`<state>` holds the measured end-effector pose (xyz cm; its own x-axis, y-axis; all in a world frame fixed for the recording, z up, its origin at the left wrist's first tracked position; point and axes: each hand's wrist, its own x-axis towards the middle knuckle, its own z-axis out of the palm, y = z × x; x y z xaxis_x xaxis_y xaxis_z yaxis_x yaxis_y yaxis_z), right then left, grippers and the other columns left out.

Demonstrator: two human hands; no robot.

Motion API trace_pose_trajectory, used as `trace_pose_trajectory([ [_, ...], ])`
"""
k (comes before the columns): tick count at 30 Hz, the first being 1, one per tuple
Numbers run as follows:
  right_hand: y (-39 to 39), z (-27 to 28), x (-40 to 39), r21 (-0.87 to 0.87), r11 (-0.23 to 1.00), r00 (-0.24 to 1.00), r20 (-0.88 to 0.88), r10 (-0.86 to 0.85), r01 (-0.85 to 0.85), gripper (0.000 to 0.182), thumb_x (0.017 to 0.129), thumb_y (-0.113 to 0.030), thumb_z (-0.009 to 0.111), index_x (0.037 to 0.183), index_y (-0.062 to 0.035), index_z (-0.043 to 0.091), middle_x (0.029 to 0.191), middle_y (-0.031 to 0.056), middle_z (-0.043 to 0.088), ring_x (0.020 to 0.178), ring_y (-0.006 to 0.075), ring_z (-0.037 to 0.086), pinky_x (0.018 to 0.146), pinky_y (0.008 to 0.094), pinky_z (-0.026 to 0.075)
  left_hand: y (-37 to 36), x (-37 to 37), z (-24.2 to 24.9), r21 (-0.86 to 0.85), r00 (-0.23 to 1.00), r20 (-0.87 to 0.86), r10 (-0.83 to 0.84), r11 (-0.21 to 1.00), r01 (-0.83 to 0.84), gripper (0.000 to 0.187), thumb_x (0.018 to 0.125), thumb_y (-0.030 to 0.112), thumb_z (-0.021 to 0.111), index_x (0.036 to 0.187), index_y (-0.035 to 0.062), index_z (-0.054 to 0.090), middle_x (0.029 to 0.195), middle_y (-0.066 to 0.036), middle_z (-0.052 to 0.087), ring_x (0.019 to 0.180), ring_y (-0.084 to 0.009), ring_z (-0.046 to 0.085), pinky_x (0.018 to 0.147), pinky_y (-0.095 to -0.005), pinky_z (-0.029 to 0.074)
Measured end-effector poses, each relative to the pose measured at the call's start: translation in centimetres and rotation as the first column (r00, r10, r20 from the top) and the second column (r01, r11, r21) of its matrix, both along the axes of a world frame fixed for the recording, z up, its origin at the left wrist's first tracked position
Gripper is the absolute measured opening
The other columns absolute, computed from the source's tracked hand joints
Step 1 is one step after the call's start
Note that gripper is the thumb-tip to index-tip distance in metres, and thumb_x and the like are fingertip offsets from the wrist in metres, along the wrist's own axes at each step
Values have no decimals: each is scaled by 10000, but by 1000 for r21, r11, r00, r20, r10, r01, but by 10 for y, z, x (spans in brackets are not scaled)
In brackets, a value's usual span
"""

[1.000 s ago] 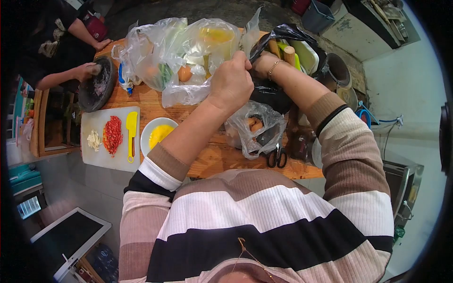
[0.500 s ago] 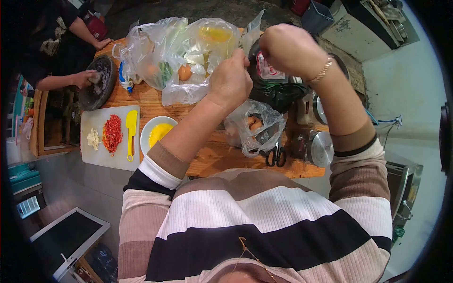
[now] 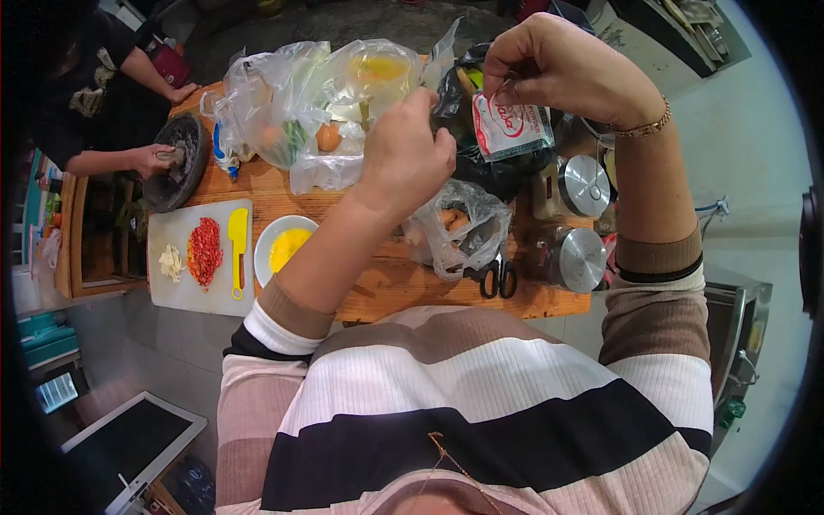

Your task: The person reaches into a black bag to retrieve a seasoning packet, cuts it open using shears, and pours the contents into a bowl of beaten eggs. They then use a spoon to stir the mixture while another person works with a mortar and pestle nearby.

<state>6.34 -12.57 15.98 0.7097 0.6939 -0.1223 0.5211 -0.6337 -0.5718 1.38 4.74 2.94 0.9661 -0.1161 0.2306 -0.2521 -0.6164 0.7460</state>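
Observation:
My right hand (image 3: 562,73) pinches the top edge of a red and white seasoning sachet (image 3: 515,129) marked Sasa, held over a black plastic bag (image 3: 498,176). The fingers of my left hand (image 3: 403,146) are curled closed at the near-left edge of the black bag, apparently gripping it; the fingertips are partly hidden. Just left of that hand lies a large clear plastic bag (image 3: 296,94) with an egg (image 3: 329,136) and greens showing in it. Below the black bag is a smaller clear bag (image 3: 463,232) with brown eggs inside.
A cutting board (image 3: 184,292) carries chopped red chili (image 3: 204,251), sliced garlic (image 3: 172,263) and a yellow spatula (image 3: 238,249). Beside it sits a bowl (image 3: 264,245) of beaten egg. Scissors (image 3: 498,280) and lidded jars (image 3: 582,259) stand right. Another person's hand works at a stone mortar (image 3: 199,163).
My right hand has moved right, lifting the sachet so that its face shows. My left hand has shifted slightly left and down, and the black bag's opening is wider.

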Motion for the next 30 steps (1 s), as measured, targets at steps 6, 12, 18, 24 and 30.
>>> trace_pose_trajectory([
  [6,0,-1,-10,26,990,990,16,140,-141,144,707,48,661,849,32,653,720,67,592,712,154,586,663,285,478,11,-2,21,-657,841,84,-535,605,450,472,731,80,766,1143,-25,561,977,-86,631,959,-159,597,835,-292,502],
  [12,15,-6,-35,270,948,972,203,115,-169,208,784,-64,725,937,49,641,842,10,550,723,82,530,641,213,439,27,-9,14,-805,710,-86,-699,469,365,330,766,50,765,1042,5,589,900,-32,639,906,-102,608,797,-247,515],
  [18,19,-24,-54,206,973,994,-69,-89,101,226,825,-98,726,944,62,620,791,-26,549,686,13,469,585,178,418,53,-33,3,-788,886,-99,-454,580,209,183,799,-21,707,859,38,544,913,-38,647,844,-104,631,790,-276,549],
  [24,49,-55,-65,269,963,945,308,-113,27,211,780,-138,701,851,54,646,634,151,584,609,171,631,588,320,486,79,-47,-2,-758,904,-15,-427,594,268,177,827,81,718,965,-13,660,817,-12,663,744,-46,596,645,-183,478],
  [30,89,-65,-79,548,822,987,-96,-126,158,194,818,-130,693,857,55,649,653,53,606,579,67,577,520,248,481,119,-61,13,-698,985,57,-161,699,155,143,879,115,666,945,-5,704,840,-10,677,752,-38,574,658,-192,450],
])
